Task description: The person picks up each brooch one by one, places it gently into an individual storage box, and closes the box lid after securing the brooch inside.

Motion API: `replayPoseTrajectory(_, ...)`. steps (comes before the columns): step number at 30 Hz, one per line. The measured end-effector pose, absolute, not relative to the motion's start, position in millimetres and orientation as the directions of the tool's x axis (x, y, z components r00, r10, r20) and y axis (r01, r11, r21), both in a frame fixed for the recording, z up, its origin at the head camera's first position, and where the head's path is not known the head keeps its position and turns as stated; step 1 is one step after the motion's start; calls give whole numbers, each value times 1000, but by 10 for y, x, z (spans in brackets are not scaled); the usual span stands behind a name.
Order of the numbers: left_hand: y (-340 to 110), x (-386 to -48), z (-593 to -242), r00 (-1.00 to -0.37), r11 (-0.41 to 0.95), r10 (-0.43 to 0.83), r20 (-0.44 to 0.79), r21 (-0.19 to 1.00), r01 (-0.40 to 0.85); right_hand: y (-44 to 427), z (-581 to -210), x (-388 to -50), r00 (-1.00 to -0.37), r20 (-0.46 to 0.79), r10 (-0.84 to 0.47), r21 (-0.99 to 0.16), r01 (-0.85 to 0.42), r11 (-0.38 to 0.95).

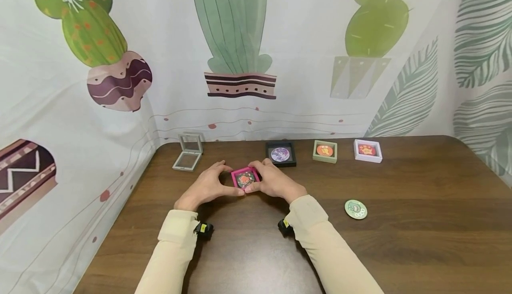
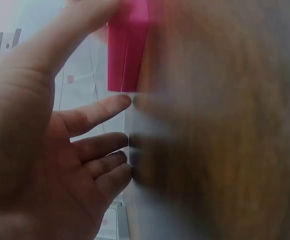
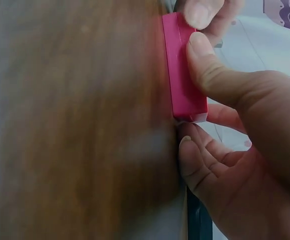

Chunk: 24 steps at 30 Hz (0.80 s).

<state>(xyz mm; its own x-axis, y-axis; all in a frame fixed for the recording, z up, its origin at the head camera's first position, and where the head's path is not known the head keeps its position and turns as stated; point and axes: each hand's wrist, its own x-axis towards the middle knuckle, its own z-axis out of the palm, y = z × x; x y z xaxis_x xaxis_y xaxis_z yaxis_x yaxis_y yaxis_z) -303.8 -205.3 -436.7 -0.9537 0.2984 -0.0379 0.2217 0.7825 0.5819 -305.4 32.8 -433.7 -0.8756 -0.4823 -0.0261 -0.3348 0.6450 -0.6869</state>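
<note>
A square pink display case (image 1: 246, 178) lies on the table with a round dark badge showing a red-orange picture inside. My left hand (image 1: 209, 185) grips its left side, thumb on the near edge and fingertips by the far left. From the right, my right hand (image 1: 276, 181) pinches it between thumb and index finger. The two thumbs nearly meet at the near edge. In the left wrist view the pink case (image 2: 128, 47) rises above the fingertips; those fingers touch the tabletop. The right wrist view has the pink case (image 3: 184, 67) under both thumbs, its lid seam closed.
A grey case (image 1: 188, 157) stands open at the back left. Behind my right hand sits a black case (image 1: 289, 161) with a purple badge. Further right are a green case (image 1: 325, 159) and a white case (image 1: 368, 158), each holding a red badge. A loose green round badge (image 1: 355, 209) lies nearer, at right.
</note>
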Motion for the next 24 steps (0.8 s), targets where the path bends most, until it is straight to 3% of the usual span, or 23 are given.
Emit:
replayPoseTrajectory(13,-2225,-3124,-4278,-965,770,242,104,584,256,594,-4307,-2968,-885,-21,-465,-680,-328,655)
replayPoseTrajectory(20,-2464,-3188,-4168,-943,757,153,297,578,305,800,-4298,-2909,-894,-23,-448,-647,-329,688)
replayPoseTrajectory(24,-2574,-3223,-4142,-889,752,69,452,563,344,916,-4286,-2882,-896,-27,-443,-641,-325,695)
